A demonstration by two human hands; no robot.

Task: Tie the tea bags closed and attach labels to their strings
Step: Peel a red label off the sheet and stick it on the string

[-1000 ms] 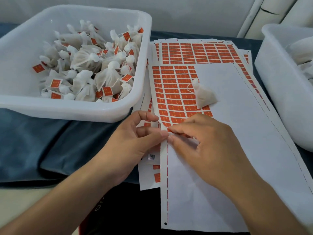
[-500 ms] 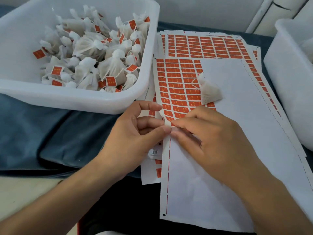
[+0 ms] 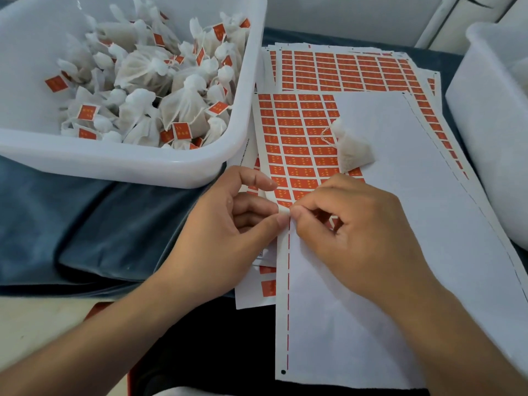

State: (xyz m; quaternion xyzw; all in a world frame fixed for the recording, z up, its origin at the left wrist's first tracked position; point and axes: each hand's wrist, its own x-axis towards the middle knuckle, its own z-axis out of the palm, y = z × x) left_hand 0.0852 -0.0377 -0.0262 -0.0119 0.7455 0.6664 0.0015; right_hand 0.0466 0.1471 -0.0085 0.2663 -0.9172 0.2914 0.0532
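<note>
Seen from above, two bare hands meet at the left edge of a label sheet (image 3: 371, 224) lying on the counter; the left hand (image 3: 228, 232) has its thumb and fingers curled, pinching the sheet's white edge strip at the spot where the orange labels end; the right hand (image 3: 351, 224) is curled too, its thumb and forefinger pinching at that same spot, fingertip to fingertip with the left; whether a single label is already between the right fingers cannot be told. The sheet is mostly bare white backing, with a block of orange labels (image 3: 297, 138) left in its far left part; a red dashed line runs down its left margin. One tied tea bag (image 3: 353, 150) lies on the sheet, just beyond the right hand, its string (image 3: 325, 137) curling over the labels with no label on it. More label sheets (image 3: 343, 70) lie underneath, fanned out toward the far side. To the left sits a white tub (image 3: 143, 167) heaped with labelled tea bags (image 3: 148, 81), each with an orange tag. At the right edge stands a second white tub (image 3: 491, 138), its contents mostly out of view. A dark blue cloth (image 3: 85, 224) covers the counter under the left tub.
</note>
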